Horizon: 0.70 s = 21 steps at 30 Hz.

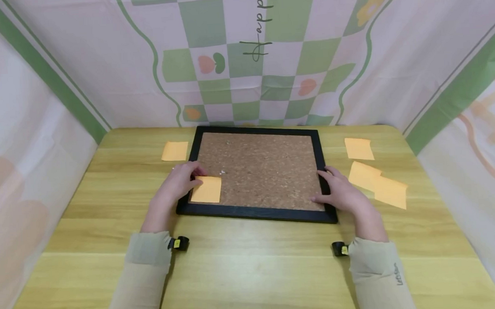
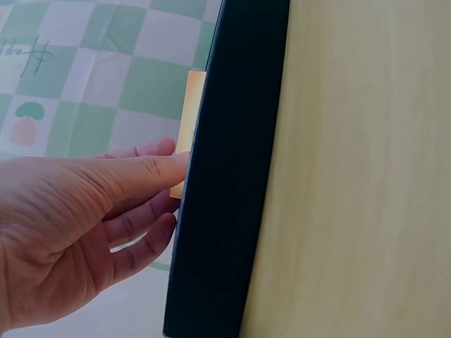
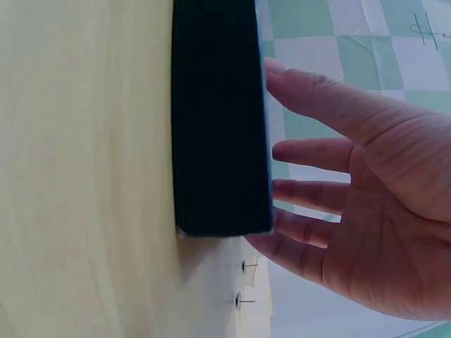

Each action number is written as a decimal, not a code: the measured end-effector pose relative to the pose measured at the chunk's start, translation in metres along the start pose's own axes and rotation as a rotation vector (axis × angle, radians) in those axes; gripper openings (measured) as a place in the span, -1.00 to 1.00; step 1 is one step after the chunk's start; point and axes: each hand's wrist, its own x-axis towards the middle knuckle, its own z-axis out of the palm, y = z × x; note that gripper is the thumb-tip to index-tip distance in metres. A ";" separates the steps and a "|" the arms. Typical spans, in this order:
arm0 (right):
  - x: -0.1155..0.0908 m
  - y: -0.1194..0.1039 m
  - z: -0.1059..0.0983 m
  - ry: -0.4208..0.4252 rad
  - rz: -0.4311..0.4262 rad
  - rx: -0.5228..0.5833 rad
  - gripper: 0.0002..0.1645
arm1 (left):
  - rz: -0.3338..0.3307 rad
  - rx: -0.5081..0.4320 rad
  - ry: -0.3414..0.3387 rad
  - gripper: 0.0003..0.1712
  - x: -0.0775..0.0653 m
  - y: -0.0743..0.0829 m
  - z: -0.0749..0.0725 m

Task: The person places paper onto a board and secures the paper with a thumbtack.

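Left of centre, I have the left hand (image 1: 180, 180) pinching the paper note (image 1: 207, 190), probably light and easily creased, best held edgewise; the right hand (image 1: 338, 191) rests loosely spread on the board (image 1: 258, 168).

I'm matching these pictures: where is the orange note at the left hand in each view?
Head: orange note left of centre, over the cork board, at the left hand.
Left wrist: a narrow strip left of centre, beside the black frame.
Right wrist: not in it.
Shared landmark: black frame.
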 end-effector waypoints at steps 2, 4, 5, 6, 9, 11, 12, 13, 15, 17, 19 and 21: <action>-0.001 0.002 -0.001 0.005 -0.005 0.017 -0.01 | -0.003 0.006 0.006 -0.81 0.000 0.001 0.000; -0.001 0.005 -0.002 0.012 -0.002 0.044 0.01 | -0.001 0.012 0.013 -0.82 -0.001 0.001 0.000; -0.001 0.007 -0.003 0.021 -0.002 0.061 0.01 | 0.001 0.013 0.015 -0.83 -0.001 0.001 0.000; -0.002 0.010 -0.003 0.031 -0.002 0.078 0.00 | 0.006 0.017 0.017 -0.84 -0.001 0.001 0.000; -0.004 0.019 -0.007 0.069 0.006 0.133 -0.04 | 0.013 0.025 0.019 -0.86 -0.001 0.001 0.000; -0.008 0.025 -0.011 0.106 0.008 0.155 -0.10 | 0.018 0.028 0.014 -0.85 -0.001 0.001 0.000; -0.010 0.029 -0.013 0.122 0.014 0.170 -0.13 | 0.018 0.028 0.009 -0.85 -0.001 0.000 0.000; -0.012 0.032 -0.015 0.141 0.020 0.182 -0.15 | 0.019 0.025 0.004 -0.84 -0.001 0.000 0.001; -0.016 0.038 -0.018 0.184 0.029 0.195 -0.19 | 0.019 0.020 -0.007 -0.82 -0.001 0.000 0.001; -0.019 0.045 -0.021 0.226 0.039 0.203 -0.24 | 0.029 0.019 -0.016 -0.81 0.000 -0.001 0.001; -0.022 0.051 -0.022 0.269 0.041 0.205 -0.30 | 0.039 0.023 -0.021 -0.80 0.000 -0.001 0.001; -0.024 0.056 -0.023 0.298 0.044 0.195 -0.38 | 0.047 0.029 -0.023 -0.79 -0.001 -0.002 0.001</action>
